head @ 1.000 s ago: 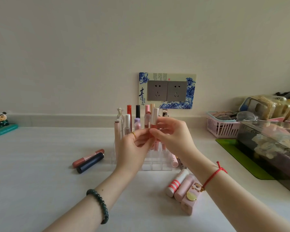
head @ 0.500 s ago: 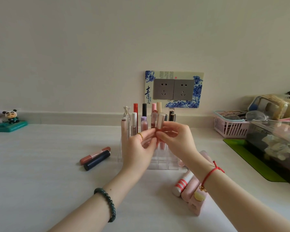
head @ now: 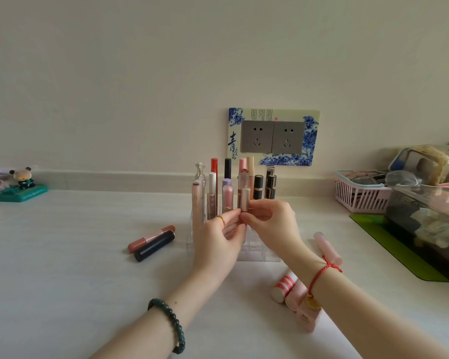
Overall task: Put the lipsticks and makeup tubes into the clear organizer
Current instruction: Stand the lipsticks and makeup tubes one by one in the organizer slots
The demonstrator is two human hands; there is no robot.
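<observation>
A slim gloss tube (head: pixel 245 199) with a matte rose-gold cap is being held upright at the centre of the frame. Its lower body is being pinched from both sides by the curled fingertips of the left hand (head: pixel 218 237) and the right hand (head: pixel 270 224). It is being held just over the front rows of the clear organizer (head: pixel 262 255); whether its base is sitting in a slot cannot be told, as it is being covered by the hands. Behind it, the rear slots are being filled by tall upright tubes in red, black, pink and lilac. Left of the organizer, a brown-pink lipstick (head: pixel 151 237) and a dark navy tube (head: pixel 154 246) are lying side by side, touching, on the white table (head: pixel 62 255). Right of the organizer a pale pink tube (head: pixel 327 247) is lying loose, and lower down a red-and-white striped tube (head: pixel 284 285).
</observation>
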